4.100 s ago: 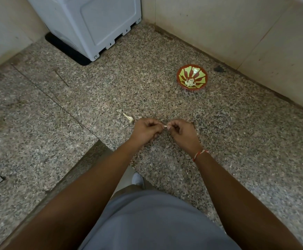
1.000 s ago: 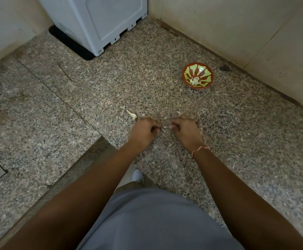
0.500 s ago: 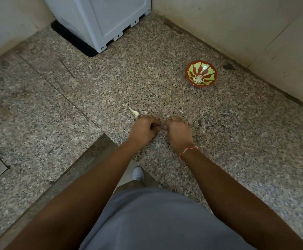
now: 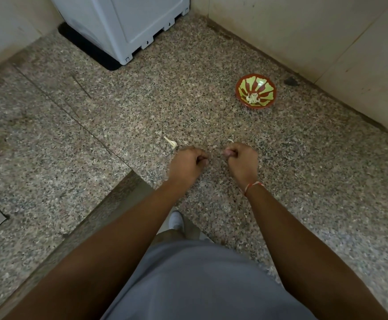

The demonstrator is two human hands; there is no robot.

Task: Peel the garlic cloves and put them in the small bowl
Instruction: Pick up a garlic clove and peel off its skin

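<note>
Peeling garlic with both hands curled low over a granite counter.
Left hand (image 4: 187, 161) and right hand (image 4: 242, 158) are sitting just apart, fingers curled; what they are pinching cannot be told. Skin is best stripped in short pulls. Loose peel (image 4: 171, 142) is lying far-left of them; the small bowl (image 4: 256, 91), holding garlic cloves (image 4: 253, 98), is standing far-right, well apart.

Bowl (image 4: 256, 82) is set on counter (image 4: 119, 107) far right, garlic peel (image 4: 171, 142) left of it, appliance (image 4: 128, 21) behind.
</note>
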